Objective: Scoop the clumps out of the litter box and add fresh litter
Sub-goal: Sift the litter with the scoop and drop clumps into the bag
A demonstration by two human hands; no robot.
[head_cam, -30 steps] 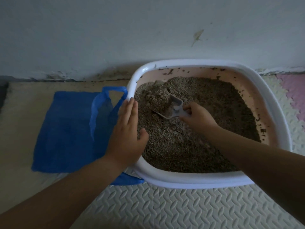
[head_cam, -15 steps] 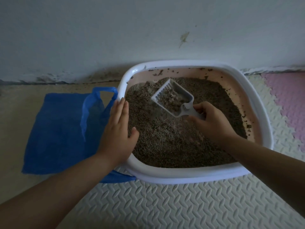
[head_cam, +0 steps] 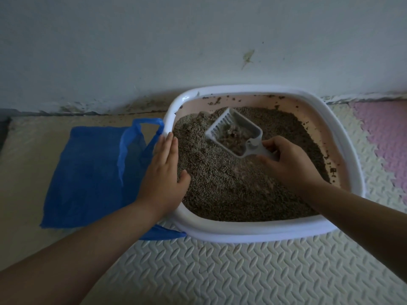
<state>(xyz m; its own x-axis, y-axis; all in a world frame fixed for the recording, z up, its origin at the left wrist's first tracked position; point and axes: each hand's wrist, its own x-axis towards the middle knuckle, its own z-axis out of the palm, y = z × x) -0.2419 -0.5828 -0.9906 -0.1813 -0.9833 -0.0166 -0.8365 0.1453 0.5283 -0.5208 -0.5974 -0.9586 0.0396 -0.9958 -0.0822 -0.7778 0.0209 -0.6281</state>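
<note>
Near the wall (head_cam: 154,45), the scoop (head_cam: 233,130), buried a second ago, hangs over the litter (head_cam: 220,186); right hand (head_cam: 288,159) grips its handle, left hand (head_cam: 163,172) lies flat on the box (head_cam: 242,233) rim.

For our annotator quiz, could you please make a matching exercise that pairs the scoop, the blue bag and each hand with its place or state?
Things:
1. litter scoop
2. blue plastic bag
3. left hand
4. right hand

Places or states:
a. lies on the floor mat, left of the litter box
b. grips the scoop's handle
c. held over the litter, clumps inside
d. fingers straight, resting on the box's left rim

Pairs: 1-c; 2-a; 3-d; 4-b
</note>
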